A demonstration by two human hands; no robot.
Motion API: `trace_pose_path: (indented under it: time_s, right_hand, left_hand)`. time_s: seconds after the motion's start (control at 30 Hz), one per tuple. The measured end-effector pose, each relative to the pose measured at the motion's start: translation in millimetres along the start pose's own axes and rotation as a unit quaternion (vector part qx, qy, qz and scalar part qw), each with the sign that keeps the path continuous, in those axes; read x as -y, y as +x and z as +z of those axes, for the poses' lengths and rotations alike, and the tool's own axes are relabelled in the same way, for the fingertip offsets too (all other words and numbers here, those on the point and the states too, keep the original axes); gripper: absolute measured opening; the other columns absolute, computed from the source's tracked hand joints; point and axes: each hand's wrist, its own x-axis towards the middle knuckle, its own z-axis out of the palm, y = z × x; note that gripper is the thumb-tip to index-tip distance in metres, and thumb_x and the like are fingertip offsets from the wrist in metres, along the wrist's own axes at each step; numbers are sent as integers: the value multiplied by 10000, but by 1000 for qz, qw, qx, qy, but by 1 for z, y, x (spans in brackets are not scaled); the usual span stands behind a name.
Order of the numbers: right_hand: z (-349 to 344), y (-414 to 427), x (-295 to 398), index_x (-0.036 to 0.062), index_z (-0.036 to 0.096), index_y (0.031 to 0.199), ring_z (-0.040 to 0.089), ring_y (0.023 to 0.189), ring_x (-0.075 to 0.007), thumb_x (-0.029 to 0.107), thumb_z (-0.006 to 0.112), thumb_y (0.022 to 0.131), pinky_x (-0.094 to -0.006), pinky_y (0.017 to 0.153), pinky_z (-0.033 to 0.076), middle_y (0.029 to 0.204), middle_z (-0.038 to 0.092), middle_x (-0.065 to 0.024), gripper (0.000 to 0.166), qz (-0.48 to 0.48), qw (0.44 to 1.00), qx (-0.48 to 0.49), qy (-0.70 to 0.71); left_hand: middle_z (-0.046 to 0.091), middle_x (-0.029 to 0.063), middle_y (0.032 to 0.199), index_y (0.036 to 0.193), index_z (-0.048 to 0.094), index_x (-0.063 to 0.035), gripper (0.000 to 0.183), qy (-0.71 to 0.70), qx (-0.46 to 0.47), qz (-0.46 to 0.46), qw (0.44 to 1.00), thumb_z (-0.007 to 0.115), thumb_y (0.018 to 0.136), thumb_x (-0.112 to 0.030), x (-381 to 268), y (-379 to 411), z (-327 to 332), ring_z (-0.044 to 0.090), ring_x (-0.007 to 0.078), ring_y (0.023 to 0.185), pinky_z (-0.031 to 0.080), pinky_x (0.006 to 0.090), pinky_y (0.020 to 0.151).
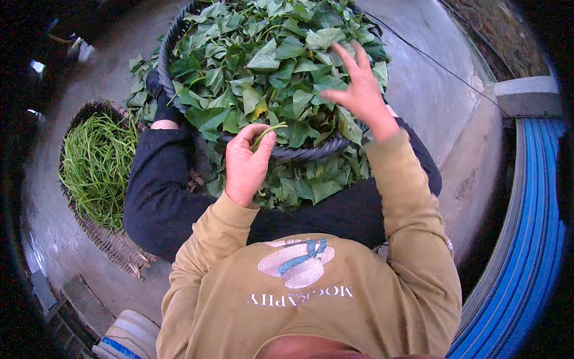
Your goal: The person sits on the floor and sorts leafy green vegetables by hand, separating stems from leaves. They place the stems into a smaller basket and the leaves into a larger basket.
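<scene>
A large round basket with a dark braided rim point(309, 151) lies between my legs, heaped with broad green leaves point(269, 67), one partly yellow. My left hand point(249, 159) pinches a short bunch of green stems point(269, 133) between thumb and fingers, just over the near rim. Over the right part of the heap is my right hand point(358, 87), its fingers spread and slightly blurred, with nothing seen in it. Whether its fingertips touch the leaves, I cannot tell. To the left, a woven basket point(105, 244) holds a tangle of thin green stems point(98, 168).
More leaves point(309, 184) lie below the near rim and beyond my left foot. A dark cable point(430, 58) crosses the concrete floor at the upper right. Blue corrugated material point(533, 215) stands along the right side. A whitish bucket point(130, 334) is at the lower left.
</scene>
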Motion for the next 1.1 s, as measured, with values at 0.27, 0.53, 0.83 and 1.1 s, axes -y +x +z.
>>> trace_pose_path:
  time_s: [0.27, 0.53, 0.83, 1.1]
  right_hand:
    - [111, 106, -115, 100, 242, 1355, 301, 1225, -360, 480, 800, 479, -414, 1010, 290, 1385, 119, -239, 1106, 96, 959, 35, 264]
    - [120, 46, -29, 135, 579, 983, 477, 1031, -355, 31, 689, 534, -401, 849, 439, 1205, 439, -176, 474, -32, 998, -56, 7]
    - [-26, 27, -101, 44, 550, 1077, 579, 872, -183, -11, 659, 716, -318, 764, 470, 1003, 600, -49, 381, 116, 709, -267, 642]
    - [-32, -5, -99, 52, 483, 1173, 574, 952, -259, 171, 535, 841, -399, 833, 464, 1084, 577, -106, 357, 137, 643, -138, 741]
  left_hand:
    - [575, -6, 770, 897, 577, 27, 142, -36, 31, -29, 998, 582, 820, -92, 0, 3, 1, 475, 42, 692, 402, 196, 626]
    - [570, -7, 800, 911, 580, 22, 154, -49, 57, -59, 995, 593, 818, -101, 5, 4, 5, 466, 49, 705, 391, 195, 646]
    - [580, -5, 790, 883, 583, 15, 120, -52, 74, -64, 994, 591, 818, -86, 3, -1, 10, 487, 47, 715, 407, 194, 649]
    - [583, -5, 807, 905, 582, 18, 132, -59, 69, -61, 994, 598, 811, -73, 1, -2, 11, 491, 45, 726, 406, 188, 659]
